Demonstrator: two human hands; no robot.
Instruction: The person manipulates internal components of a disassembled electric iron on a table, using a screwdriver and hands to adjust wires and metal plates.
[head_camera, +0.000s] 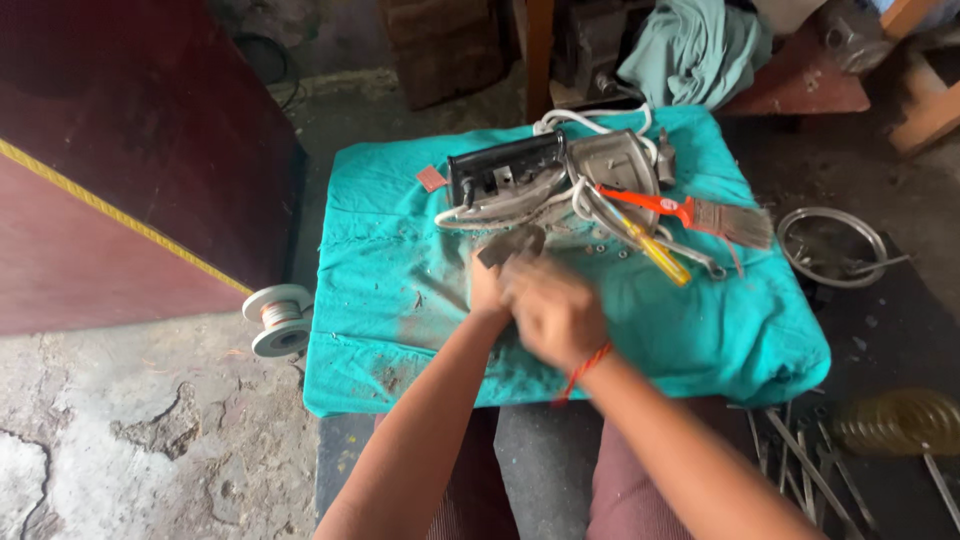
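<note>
Left hand (487, 285) pinches a small dark plate (512, 243) near the middle of the teal cloth (400, 290). Right hand (555, 310) blurred, overlapping the left; grip can't tell. Dismantled iron (560, 175) sits by the far edge.

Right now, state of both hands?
Left hand: closed on a small dark flat piece.
Right hand: blurred over the teal cloth; cannot tell whether it holds anything.
</note>
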